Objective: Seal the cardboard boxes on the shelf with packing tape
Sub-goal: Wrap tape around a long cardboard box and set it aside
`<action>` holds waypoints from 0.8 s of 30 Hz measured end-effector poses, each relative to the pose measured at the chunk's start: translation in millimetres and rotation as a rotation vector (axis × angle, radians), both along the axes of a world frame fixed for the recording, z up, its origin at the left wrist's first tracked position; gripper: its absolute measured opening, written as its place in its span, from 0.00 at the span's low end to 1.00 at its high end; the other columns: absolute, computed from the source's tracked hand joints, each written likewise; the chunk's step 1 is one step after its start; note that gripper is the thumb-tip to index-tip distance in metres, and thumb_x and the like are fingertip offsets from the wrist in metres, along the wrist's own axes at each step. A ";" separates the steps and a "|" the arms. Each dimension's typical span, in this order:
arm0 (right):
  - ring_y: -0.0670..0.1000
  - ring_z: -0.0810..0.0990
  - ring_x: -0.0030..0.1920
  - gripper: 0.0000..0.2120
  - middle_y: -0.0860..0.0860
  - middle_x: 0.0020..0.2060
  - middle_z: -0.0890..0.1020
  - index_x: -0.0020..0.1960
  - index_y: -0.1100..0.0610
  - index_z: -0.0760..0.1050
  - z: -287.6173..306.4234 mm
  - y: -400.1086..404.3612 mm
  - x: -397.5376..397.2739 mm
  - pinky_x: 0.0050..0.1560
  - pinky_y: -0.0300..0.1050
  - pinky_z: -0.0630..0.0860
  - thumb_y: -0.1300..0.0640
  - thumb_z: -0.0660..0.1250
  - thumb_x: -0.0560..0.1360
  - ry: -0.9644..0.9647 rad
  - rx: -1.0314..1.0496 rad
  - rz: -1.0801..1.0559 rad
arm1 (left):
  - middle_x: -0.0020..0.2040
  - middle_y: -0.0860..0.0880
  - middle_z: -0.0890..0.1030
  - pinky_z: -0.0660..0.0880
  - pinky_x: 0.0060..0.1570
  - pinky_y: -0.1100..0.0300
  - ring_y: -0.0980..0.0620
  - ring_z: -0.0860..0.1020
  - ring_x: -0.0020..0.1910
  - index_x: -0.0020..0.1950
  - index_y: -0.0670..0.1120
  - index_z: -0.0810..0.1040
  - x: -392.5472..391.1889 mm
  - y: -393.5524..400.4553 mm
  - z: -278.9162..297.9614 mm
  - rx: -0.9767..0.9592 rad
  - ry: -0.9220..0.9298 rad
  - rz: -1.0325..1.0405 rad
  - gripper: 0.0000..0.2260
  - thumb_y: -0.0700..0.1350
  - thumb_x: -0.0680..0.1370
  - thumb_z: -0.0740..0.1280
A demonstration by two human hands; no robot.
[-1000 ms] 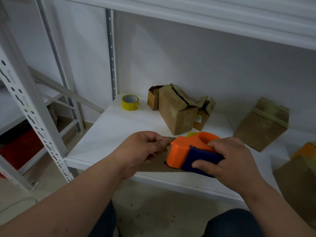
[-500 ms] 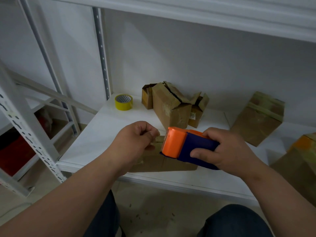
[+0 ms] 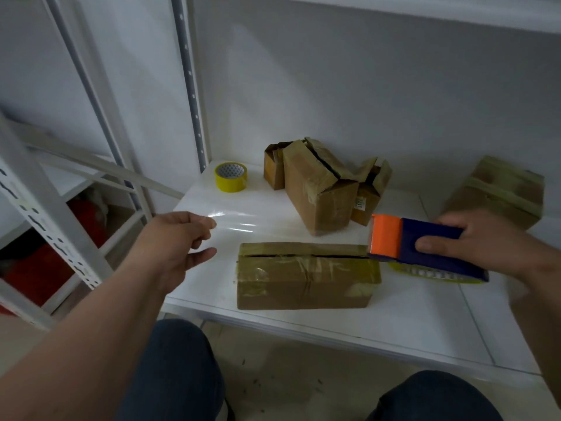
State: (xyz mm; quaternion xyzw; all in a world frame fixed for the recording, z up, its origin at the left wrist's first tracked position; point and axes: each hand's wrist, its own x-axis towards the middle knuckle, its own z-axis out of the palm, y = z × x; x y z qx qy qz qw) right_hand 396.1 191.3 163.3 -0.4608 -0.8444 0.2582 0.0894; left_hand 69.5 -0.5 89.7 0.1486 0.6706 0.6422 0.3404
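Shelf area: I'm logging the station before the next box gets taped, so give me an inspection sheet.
Surface: white shelf, glossy.
Job's things: long box at the front edge, top seam showing a dark gap; dispenser at its right end; yellow roll at the back.
Clutter: open boxes standing behind; taped box at right.
Hands: left hand off the box, holding nothing; right hand grips the dispenser.
Cables: nothing seen.
Surroundings: grey wall, perforated uprights, something red low left.
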 end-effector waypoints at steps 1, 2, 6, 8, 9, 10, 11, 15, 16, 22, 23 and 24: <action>0.45 0.79 0.26 0.40 0.50 0.28 0.83 0.34 0.48 0.81 1.0 4.6 0.3 0.32 0.42 0.71 0.16 0.62 0.40 -0.023 -0.023 0.001 | 0.36 0.45 0.73 0.79 0.29 0.62 0.54 0.69 0.33 0.43 0.39 0.79 -0.1 1.1 -5.0 -0.015 -0.013 0.004 0.07 0.32 0.78 0.63; 0.44 0.80 0.27 0.40 0.49 0.28 0.83 0.34 0.46 0.82 1.6 9.0 1.7 0.32 0.42 0.71 0.16 0.62 0.39 -0.040 -0.037 -0.002 | 0.36 0.45 0.73 0.79 0.29 0.61 0.54 0.69 0.33 0.44 0.39 0.79 -2.1 1.6 -8.8 -0.030 -0.022 0.016 0.07 0.32 0.78 0.63; 0.48 0.83 0.32 0.37 0.48 0.32 0.85 0.36 0.45 0.84 1.9 22.2 12.7 0.40 0.47 0.77 0.18 0.66 0.42 -0.086 -0.075 -0.045 | 0.38 0.45 0.73 0.79 0.29 0.60 0.54 0.69 0.34 0.46 0.39 0.79 -22.2 -2.5 -16.3 -0.077 -0.030 0.097 0.06 0.32 0.78 0.64; 0.48 0.83 0.31 0.33 0.48 0.30 0.85 0.36 0.48 0.84 -1.2 25.9 14.5 0.39 0.46 0.77 0.21 0.69 0.48 -0.114 -0.080 -0.072 | 0.38 0.45 0.73 0.80 0.30 0.59 0.53 0.70 0.34 0.47 0.39 0.80 -25.7 -4.0 -19.0 -0.099 -0.032 0.063 0.05 0.33 0.78 0.64; 0.47 0.83 0.30 0.30 0.48 0.30 0.84 0.35 0.49 0.84 -3.3 27.9 14.3 0.36 0.44 0.76 0.23 0.69 0.51 -0.126 -0.084 -0.085 | 0.38 0.45 0.74 0.80 0.30 0.58 0.53 0.70 0.34 0.47 0.38 0.80 -24.3 -3.6 -21.2 -0.111 -0.033 0.039 0.05 0.33 0.78 0.65; 0.47 0.82 0.30 0.29 0.48 0.29 0.84 0.34 0.48 0.84 -5.0 29.7 13.9 0.35 0.43 0.74 0.23 0.69 0.52 -0.142 -0.090 -0.094 | 0.38 0.45 0.74 0.81 0.31 0.57 0.52 0.71 0.34 0.47 0.38 0.80 -21.6 -2.5 -23.6 -0.124 -0.033 0.024 0.05 0.34 0.79 0.65; 0.46 0.82 0.28 0.29 0.47 0.28 0.84 0.32 0.47 0.84 -6.4 31.5 13.3 0.34 0.42 0.73 0.22 0.68 0.50 -0.162 -0.094 -0.096 | 0.38 0.44 0.74 0.81 0.32 0.56 0.52 0.71 0.35 0.47 0.38 0.80 -18.5 -1.2 -26.5 -0.138 -0.031 0.018 0.05 0.35 0.79 0.65; 0.46 0.82 0.30 0.33 0.47 0.28 0.83 0.32 0.47 0.83 -10.5 44.3 12.7 0.36 0.44 0.76 0.21 0.66 0.44 -0.256 -0.087 -0.082 | 0.39 0.43 0.74 0.81 0.33 0.56 0.51 0.71 0.34 0.48 0.37 0.80 -10.4 2.6 -41.7 -0.183 -0.024 0.015 0.05 0.37 0.79 0.66; 0.46 0.82 0.31 0.34 0.46 0.28 0.83 0.33 0.48 0.84 -10.8 47.0 11.9 0.37 0.45 0.76 0.21 0.65 0.44 -0.277 -0.074 -0.073 | 0.39 0.43 0.74 0.80 0.34 0.56 0.51 0.71 0.34 0.48 0.37 0.80 -8.3 2.9 -45.2 -0.188 -0.025 0.019 0.05 0.38 0.79 0.67; 0.48 0.83 0.35 0.34 0.48 0.33 0.84 0.40 0.49 0.84 -14.1 61.9 6.2 0.36 0.43 0.77 0.21 0.67 0.52 -0.365 -0.032 -0.047 | 0.38 0.43 0.74 0.80 0.37 0.54 0.50 0.71 0.35 0.47 0.36 0.80 4.9 12.2 -57.9 -0.190 -0.030 0.065 0.09 0.43 0.76 0.72; 0.48 0.82 0.36 0.33 0.49 0.34 0.84 0.40 0.50 0.84 -15.3 64.0 4.9 0.36 0.42 0.76 0.23 0.67 0.53 -0.393 -0.033 -0.045 | 0.38 0.43 0.74 0.80 0.37 0.54 0.50 0.71 0.34 0.46 0.36 0.79 5.8 14.1 -59.6 -0.193 -0.034 0.077 0.09 0.42 0.76 0.72; 0.48 0.82 0.36 0.31 0.49 0.34 0.84 0.40 0.50 0.83 -16.7 65.5 3.1 0.35 0.41 0.76 0.25 0.66 0.54 -0.424 -0.035 -0.042 | 0.38 0.43 0.74 0.79 0.37 0.54 0.50 0.71 0.35 0.46 0.36 0.79 6.2 15.4 -62.1 -0.203 -0.039 0.091 0.09 0.42 0.76 0.72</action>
